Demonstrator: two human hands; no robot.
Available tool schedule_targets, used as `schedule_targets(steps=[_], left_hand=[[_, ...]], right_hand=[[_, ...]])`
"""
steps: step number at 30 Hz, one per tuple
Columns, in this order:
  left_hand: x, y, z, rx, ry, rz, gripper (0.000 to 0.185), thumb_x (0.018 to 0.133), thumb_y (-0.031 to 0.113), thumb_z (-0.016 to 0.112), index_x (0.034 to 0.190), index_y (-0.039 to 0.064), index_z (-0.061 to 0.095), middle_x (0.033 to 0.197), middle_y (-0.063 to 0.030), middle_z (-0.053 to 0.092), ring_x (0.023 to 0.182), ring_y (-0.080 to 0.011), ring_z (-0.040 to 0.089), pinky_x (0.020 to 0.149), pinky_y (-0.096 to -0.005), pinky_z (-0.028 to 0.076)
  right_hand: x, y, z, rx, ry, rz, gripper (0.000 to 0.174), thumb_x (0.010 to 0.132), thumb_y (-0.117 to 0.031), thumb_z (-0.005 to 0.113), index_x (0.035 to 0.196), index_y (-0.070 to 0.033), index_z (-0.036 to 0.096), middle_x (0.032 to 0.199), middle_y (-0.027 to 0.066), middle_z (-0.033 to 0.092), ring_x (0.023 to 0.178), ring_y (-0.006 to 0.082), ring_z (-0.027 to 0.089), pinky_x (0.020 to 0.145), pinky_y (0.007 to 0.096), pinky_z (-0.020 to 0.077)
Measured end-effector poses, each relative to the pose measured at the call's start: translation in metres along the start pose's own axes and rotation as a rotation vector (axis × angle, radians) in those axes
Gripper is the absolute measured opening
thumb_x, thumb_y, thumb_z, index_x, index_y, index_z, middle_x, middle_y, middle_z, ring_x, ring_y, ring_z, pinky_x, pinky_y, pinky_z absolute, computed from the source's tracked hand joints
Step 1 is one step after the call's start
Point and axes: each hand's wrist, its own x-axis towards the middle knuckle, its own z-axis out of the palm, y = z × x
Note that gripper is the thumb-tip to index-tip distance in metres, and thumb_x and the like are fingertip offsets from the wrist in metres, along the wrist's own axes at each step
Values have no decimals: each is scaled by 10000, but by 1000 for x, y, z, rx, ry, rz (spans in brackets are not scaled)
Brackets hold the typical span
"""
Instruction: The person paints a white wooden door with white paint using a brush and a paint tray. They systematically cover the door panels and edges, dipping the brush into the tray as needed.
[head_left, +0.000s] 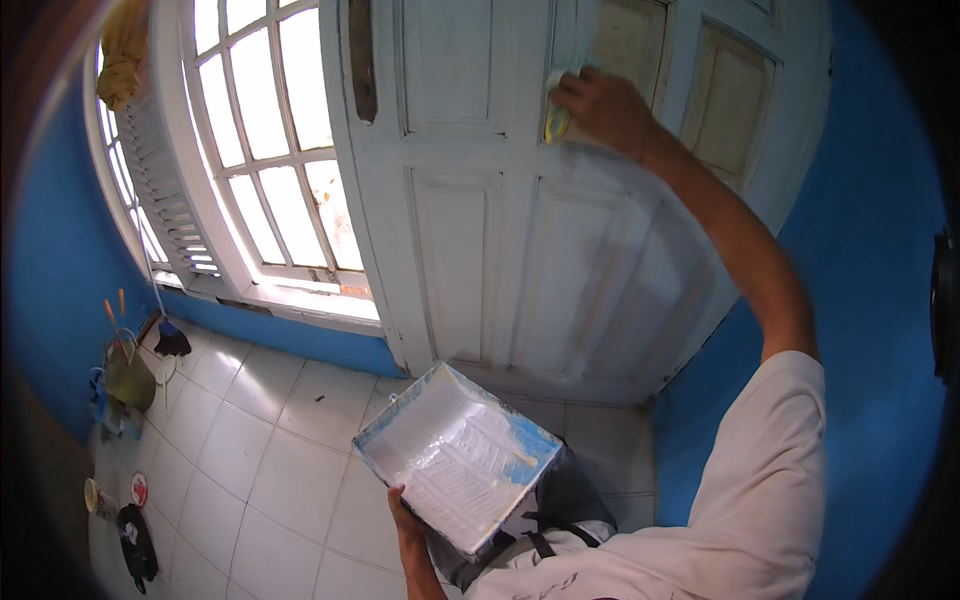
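My right hand (604, 105) is raised against the upper part of a white panelled door (465, 150), gripping a paintbrush (556, 124) with a yellowish part that shows below the fingers. The brush's bristles are too blurred to make out. Low in front of me, my left hand (405, 510) holds a paint tray (457, 457) by its near left edge, with the thumb at the rim. White paint lies in the tray, ridged on its slope, and blue stains mark its right side. Two upper door panels (731, 105) look more yellowish than the lower ones.
Left of the door is a bright paned window (262, 112) with a louvred shutter (165, 195). A broom (172, 337), an olive bucket (129, 375), a tub (96, 497) and a black bag-like object (136, 547) are on the tiled floor. A blue wall (847, 247) borders the door at right.
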Motion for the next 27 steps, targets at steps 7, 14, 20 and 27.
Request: schedule_targets(steps=[7, 14, 20, 27], left_hand=[[0, -2, -6, -11, 66, 79, 699, 843, 445, 565, 1369, -12, 502, 1296, -161, 592, 1185, -325, 569, 1016, -453, 468], [13, -4, 4, 28, 65, -33, 608, 836, 440, 600, 1237, -17, 590, 1133, -161, 648, 1014, -281, 636, 901, -416, 528], [10, -3, -1, 25, 39, -11, 637, 835, 452, 596, 1244, -36, 590, 1109, -173, 657, 976, -281, 652, 853, -402, 549], [12, 4, 9, 100, 55, 21, 654, 836, 452, 587, 1255, -50, 568, 1112, -176, 651, 955, -268, 656, 832, -387, 550]], right_hand=[[-27, -83, -31, 880, -44, 364, 211, 857, -117, 737, 1068, -104, 729, 928, 55, 731, 792, 225, 709, 738, 320, 585], [-122, -303, -39, 1715, -395, 720, 185, 876, -122, 763, 1011, 2, 732, 879, 105, 747, 802, 140, 720, 734, 280, 579], [-147, -441, 15, 1555, -438, 522, 191, 845, -148, 792, 1008, -58, 748, 886, 113, 754, 771, 207, 742, 701, 329, 574], [-126, -494, 7, 1504, -621, 435, 188, 820, -222, 800, 935, -81, 751, 849, 119, 746, 776, 281, 733, 733, 376, 570]])
